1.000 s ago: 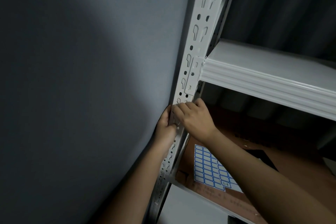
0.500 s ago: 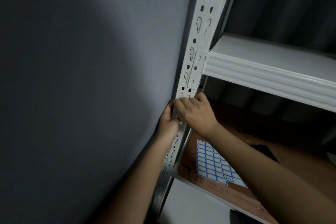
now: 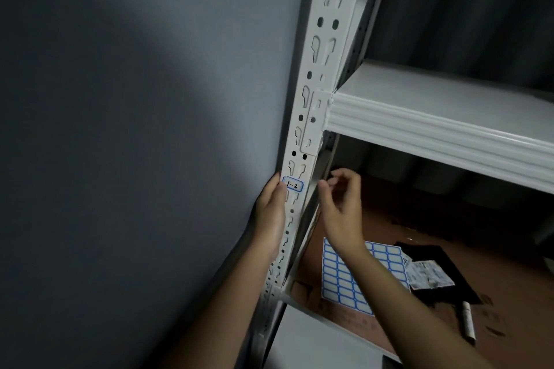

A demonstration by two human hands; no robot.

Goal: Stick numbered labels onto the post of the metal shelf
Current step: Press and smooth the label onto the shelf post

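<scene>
A white perforated metal post (image 3: pixel 325 48) runs up the middle of the view. A blue-bordered label (image 3: pixel 293 184) marked "1-2" is stuck on its front face, below the upper shelf bracket. My left hand (image 3: pixel 269 213) rests against the post's left edge beside the label, thumb near the label's left end. My right hand (image 3: pixel 340 204) hovers just right of the post, fingers loosely curled and holding nothing. A sheet of blank blue-bordered labels (image 3: pixel 359 272) lies on the brown lower shelf, partly behind my right forearm.
A white shelf beam (image 3: pixel 434 132) juts right from the post. On the brown shelf board (image 3: pixel 449 219) lie a black pouch (image 3: pixel 440 260), a small printed packet (image 3: pixel 428 275) and a marker pen (image 3: pixel 468 323). A grey wall (image 3: pixel 135 129) fills the left.
My right hand has come off the post and drawn back to the right, uncovering the "1-2" label stuck there. My left hand stays at the post's left edge.
</scene>
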